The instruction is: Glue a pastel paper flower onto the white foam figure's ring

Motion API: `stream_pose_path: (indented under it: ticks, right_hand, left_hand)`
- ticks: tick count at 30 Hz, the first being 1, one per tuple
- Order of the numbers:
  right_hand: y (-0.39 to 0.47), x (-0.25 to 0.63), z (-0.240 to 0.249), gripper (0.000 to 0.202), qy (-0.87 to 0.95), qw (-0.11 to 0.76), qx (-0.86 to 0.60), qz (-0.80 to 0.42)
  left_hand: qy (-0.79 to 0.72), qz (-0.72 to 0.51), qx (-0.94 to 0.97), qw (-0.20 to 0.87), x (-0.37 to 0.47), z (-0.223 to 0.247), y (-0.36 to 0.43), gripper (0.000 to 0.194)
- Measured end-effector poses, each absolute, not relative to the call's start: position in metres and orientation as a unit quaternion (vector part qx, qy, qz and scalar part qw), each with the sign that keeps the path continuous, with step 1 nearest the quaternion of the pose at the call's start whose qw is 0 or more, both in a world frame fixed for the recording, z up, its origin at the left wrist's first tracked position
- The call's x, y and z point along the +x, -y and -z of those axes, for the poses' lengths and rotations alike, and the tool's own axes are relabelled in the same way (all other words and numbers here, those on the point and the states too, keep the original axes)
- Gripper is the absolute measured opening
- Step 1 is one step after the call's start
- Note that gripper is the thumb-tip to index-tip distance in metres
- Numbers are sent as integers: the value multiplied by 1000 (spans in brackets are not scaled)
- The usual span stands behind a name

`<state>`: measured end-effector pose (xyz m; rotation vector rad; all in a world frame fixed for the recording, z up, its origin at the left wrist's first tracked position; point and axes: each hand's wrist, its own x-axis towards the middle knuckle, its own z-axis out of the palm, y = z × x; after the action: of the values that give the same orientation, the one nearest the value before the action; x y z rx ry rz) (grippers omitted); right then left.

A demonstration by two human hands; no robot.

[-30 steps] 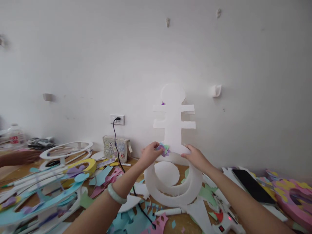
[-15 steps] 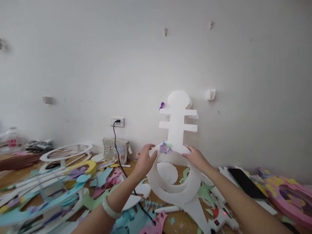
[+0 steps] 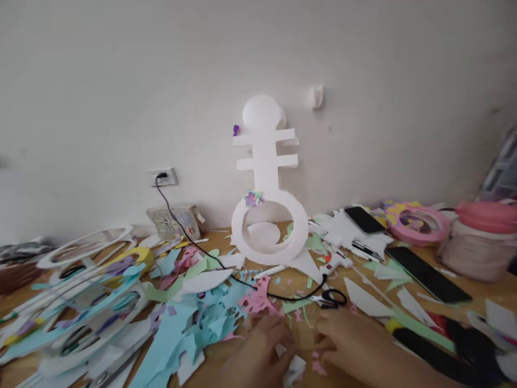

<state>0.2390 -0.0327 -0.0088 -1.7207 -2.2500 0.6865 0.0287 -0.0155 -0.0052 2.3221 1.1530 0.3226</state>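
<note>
At the bottom of the head view, my left hand [image 3: 264, 350] is low over the table, its fingers curled in. A crumpled white paper scrap [image 3: 297, 367] lies against its fingertips, though blur hides whether they grip it. My right hand [image 3: 343, 337] is just to the right, fingers bent down and closed, their contents hidden. Beyond both hands, a white foam guitar-like shape [image 3: 265, 167] stands upright against the wall, with a ring-shaped body. A paper flower [image 3: 253, 198] in purple and teal sits on the ring's upper left.
Scissors [image 3: 332, 298] and a glue gun [image 3: 335, 262] with a black cord [image 3: 189, 237] lie ahead of my hands. Blue paper offcuts [image 3: 205, 323] cover the left. Phones [image 3: 428, 275], a pink ring [image 3: 418, 223] and a pink-lidded jar [image 3: 480, 242] are at right. Another person's hand [image 3: 18, 276] rests far left.
Both hands have let go of the white foam shape and moved down and back to the near table. The shape now stands by itself. The view has tilted down and turned right.
</note>
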Motion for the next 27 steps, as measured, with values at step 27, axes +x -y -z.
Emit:
stream_pose_path:
  ticks: [27]
  right_hand:
    - [47,241,55,19,802,147,-520,-254]
  left_hand:
    - [-369,-115,898,212,36,36,26,21]
